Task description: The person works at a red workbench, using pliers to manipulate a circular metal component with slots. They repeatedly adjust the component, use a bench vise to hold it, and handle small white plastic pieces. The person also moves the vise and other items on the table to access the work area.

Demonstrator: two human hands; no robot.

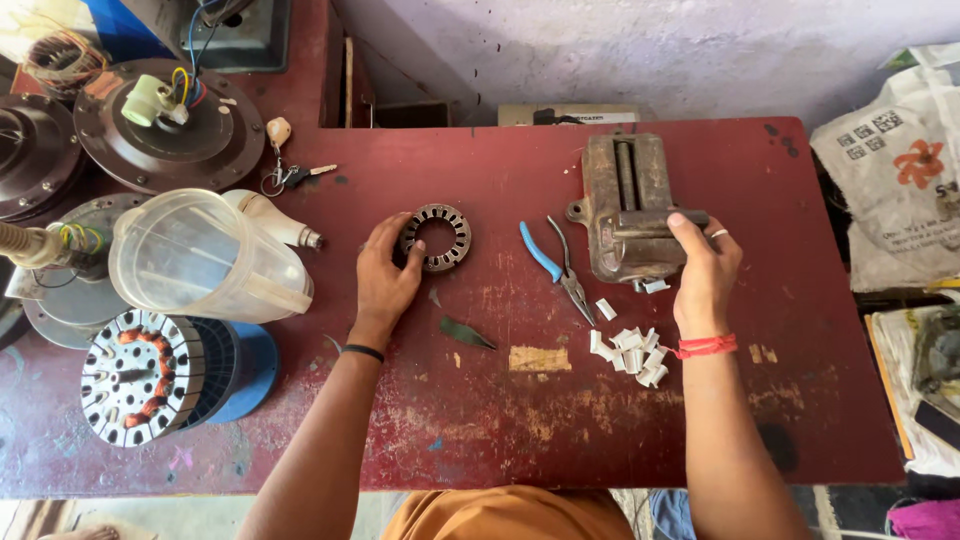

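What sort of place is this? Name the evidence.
Likely a small fan-motor repair workshop: a slotted steel stator ring under the left hand, blue-handled pliers, and a rusty metal bench tool.

White sack [893,165]: upper right of the frame, crumpled, printed with a red-orange flower and black square codes. Flat cardboard box [567,114]: top centre, laid behind the table edge, tan with a dark printed mark.

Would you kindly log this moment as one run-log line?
left hand: touching slotted metal ring | right hand: gripping rusty metal tool | pliers between, untouched
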